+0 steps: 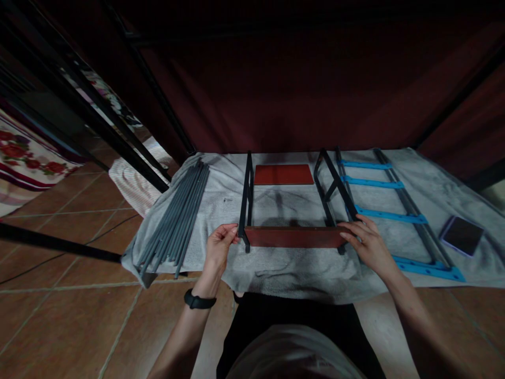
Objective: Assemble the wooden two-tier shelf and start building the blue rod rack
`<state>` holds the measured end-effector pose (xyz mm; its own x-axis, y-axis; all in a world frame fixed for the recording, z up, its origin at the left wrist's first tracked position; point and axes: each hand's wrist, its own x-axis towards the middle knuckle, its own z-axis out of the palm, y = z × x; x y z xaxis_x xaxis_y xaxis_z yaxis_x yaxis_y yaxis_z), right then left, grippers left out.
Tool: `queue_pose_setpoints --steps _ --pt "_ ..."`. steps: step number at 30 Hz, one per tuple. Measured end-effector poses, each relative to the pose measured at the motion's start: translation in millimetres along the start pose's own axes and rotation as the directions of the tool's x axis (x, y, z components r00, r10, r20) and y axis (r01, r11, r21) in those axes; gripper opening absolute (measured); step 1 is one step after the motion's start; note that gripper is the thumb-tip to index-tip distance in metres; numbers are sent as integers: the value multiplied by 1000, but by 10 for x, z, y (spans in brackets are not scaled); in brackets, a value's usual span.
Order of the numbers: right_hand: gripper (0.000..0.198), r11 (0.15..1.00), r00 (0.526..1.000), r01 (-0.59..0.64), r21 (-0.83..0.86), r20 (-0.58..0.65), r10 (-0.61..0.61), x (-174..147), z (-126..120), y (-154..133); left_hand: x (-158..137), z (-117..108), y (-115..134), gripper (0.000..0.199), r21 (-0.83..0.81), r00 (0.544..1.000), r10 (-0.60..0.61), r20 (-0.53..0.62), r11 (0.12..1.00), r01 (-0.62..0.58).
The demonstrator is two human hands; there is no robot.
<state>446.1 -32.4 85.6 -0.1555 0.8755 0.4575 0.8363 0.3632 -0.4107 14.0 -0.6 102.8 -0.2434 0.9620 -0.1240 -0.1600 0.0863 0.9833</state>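
A reddish-brown wooden board (295,237) stands on its long edge between two black metal side frames, nearest to me. My left hand (221,243) is at the outer face of the left side frame (244,202), thumb and forefinger pinched together at the board's end. Whatever may be between those fingertips is too small to name. At the other end, my right hand (363,238) grips the lower corner of the right side frame (338,185), its fingers also against the board's end. A second reddish board (283,174) lies flat between the frames, farther back.
A grey cloth (272,268) covers the low surface. Grey metal tubes (177,216) lie bundled at left, beside small screws (228,200). Blue crossbars (390,217) join dark rails on the right. A phone (461,235) lies farther right. Black metal posts (98,121) rise at left.
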Motion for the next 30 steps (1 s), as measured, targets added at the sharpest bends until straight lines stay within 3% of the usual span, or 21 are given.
queue_pose_setpoints --steps 6,11,16,21,25,30 --pt "33 1000 1000 -10 5 -2 10 0 0 -1 -23 20 38 48 -104 998 -60 -30 993 57" --pt "33 1000 1000 -6 11 -3 6 -3 3 7 -16 35 18 39 -36 1000 22 -19 999 -22" --pt "32 1000 1000 1 18 -6 -1 -5 17 30 -33 45 27 49 -140 998 -56 -21 989 53" --pt "33 1000 1000 8 9 -5 -8 -5 12 26 -26 62 31 42 -59 1000 -9 -25 998 8" --pt "33 1000 1000 3 3 -5 -3 -3 10 16 -48 63 44 50 -108 998 -50 -22 993 48" --pt "32 1000 1000 10 10 -9 -9 5 12 23 -43 65 30 44 -65 999 -22 -32 998 20"
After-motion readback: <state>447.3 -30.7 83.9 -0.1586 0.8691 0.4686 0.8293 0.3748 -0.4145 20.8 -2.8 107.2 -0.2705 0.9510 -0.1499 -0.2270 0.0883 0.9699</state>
